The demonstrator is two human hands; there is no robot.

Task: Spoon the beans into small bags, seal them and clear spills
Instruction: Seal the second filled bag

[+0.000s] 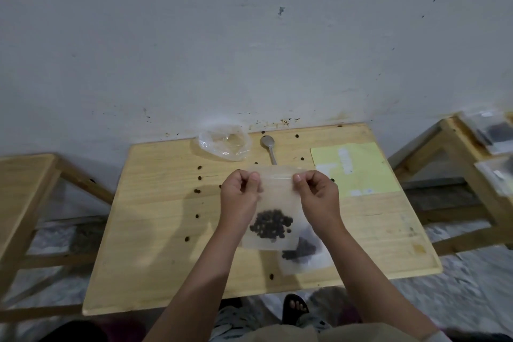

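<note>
I hold a small clear zip bag (273, 197) upright above the wooden table (155, 230). Dark beans (271, 223) sit in its bottom. My left hand (241, 191) pinches the bag's top left corner and my right hand (319, 193) pinches the top right corner, at the seal strip. A second small bag with beans (301, 254) lies flat on the table just below and behind the held one. A metal spoon (268, 147) lies near the far edge. Several loose beans (197, 191) are scattered over the left half of the table.
A crumpled clear plastic bag (224, 144) lies at the far edge beside the spoon. A pale yellow sheet (358, 169) lies at the right. Wooden benches stand left (25, 183) and right (472, 164); the right one carries more bags. My sandalled foot (295, 308) shows below the table.
</note>
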